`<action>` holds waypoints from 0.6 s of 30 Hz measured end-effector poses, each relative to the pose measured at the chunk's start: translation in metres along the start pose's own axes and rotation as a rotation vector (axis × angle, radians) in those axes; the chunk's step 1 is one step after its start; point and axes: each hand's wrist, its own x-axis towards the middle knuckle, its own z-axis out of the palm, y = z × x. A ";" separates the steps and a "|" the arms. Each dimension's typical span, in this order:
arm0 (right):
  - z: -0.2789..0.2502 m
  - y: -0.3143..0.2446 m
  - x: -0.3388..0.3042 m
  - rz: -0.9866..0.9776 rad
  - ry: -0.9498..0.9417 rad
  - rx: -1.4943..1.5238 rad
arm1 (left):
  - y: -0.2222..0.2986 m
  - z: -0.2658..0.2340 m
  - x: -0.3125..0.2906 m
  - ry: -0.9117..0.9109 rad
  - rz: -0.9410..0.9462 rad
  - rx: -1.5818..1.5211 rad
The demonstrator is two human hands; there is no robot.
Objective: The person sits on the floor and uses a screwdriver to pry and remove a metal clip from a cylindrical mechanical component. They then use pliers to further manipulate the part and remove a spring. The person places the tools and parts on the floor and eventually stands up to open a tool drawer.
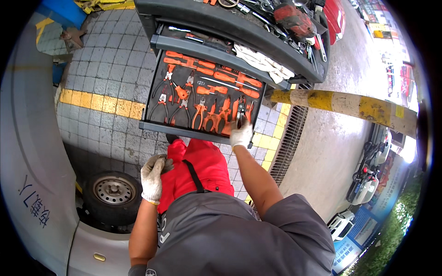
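Observation:
My right hand (241, 135), in a white glove, reaches into the front right corner of an open tool drawer (184, 129). Its fingers are closed around the lower end of dark metal pliers (241, 106), whose head points away from me. Beside them lie orange-handled pliers (224, 110) and orange diagonal cutters (199, 112). My left hand (152, 178), also gloved, hangs in front of my red trousers. Its fingers are curled, and a greyish shape shows at their tips; I cannot tell what it is.
Above the drawer, the cart's top tray (262, 27) holds a red-and-black power tool (294, 20) and loose wrenches. A white rag (262, 62) hangs over an upper drawer. A striped yellow bar (340, 105) stands right. A wheel (113, 192) lies left, beside a silver car (37, 152).

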 end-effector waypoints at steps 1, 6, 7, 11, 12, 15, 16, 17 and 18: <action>-0.005 0.001 0.006 0.043 -0.019 -0.022 | 0.000 -0.003 -0.002 -0.024 0.015 0.031; 0.002 0.042 0.057 0.162 -0.234 0.102 | 0.004 0.008 0.003 -0.100 0.035 0.110; 0.007 0.050 0.059 0.177 -0.192 0.170 | 0.006 0.014 0.005 -0.096 0.024 0.097; 0.001 0.017 0.036 0.022 0.069 0.143 | 0.010 0.011 0.007 -0.074 0.021 0.074; 0.000 0.019 0.033 -0.027 0.087 0.176 | 0.012 0.016 0.007 -0.083 0.029 0.072; 0.007 0.006 0.025 -0.107 -0.211 0.488 | 0.015 0.022 0.007 -0.109 0.095 0.032; -0.003 -0.016 0.016 -0.061 -0.417 0.484 | 0.018 0.022 0.008 -0.112 0.108 0.024; -0.009 -0.025 0.015 -0.138 -0.529 0.474 | 0.021 0.029 0.008 -0.119 0.121 0.025; -0.010 -0.037 0.010 -0.212 -0.655 0.464 | 0.024 0.035 0.008 -0.122 0.141 0.042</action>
